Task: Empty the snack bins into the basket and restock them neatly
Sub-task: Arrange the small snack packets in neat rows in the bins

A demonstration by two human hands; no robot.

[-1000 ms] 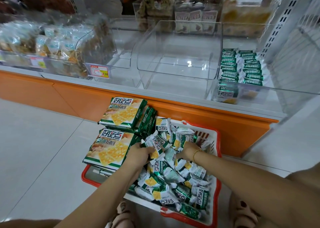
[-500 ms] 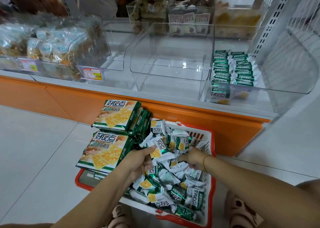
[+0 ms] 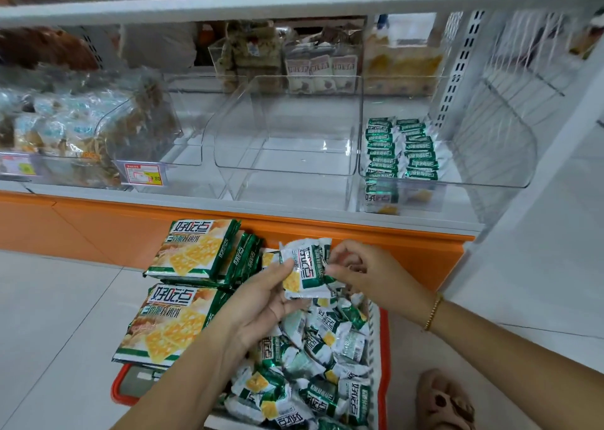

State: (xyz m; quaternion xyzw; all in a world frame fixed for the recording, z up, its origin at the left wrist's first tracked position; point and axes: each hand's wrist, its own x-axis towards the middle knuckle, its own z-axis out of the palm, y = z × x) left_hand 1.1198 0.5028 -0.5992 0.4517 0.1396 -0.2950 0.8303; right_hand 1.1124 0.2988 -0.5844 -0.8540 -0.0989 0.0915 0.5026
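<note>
A red-rimmed basket [image 3: 119, 386] on the floor holds several small green-and-white cracker packets [image 3: 313, 361] and two large cracker packs [image 3: 173, 323]. Above it, my left hand [image 3: 261, 302] grips a small stack of packets [image 3: 305, 271] between thumb and fingers. My right hand [image 3: 362, 271] pinches the right edge of the same stack. On the shelf, the clear bin at right [image 3: 483, 181] holds two neat rows of green packets [image 3: 400, 150]. The clear middle bin [image 3: 287, 168] has nothing in it.
More clear bins with other bagged snacks [image 3: 65, 129] fill the shelf's left side, with a red price tag [image 3: 145, 175] in front. An orange plinth [image 3: 98, 230] runs under the shelf. A white upright [image 3: 536, 175] stands at right. My slippered foot [image 3: 447, 400] is beside the basket.
Both hands have come up out of the basket with a small stack of packets. The view has tilted upward and closer to the shelf.
</note>
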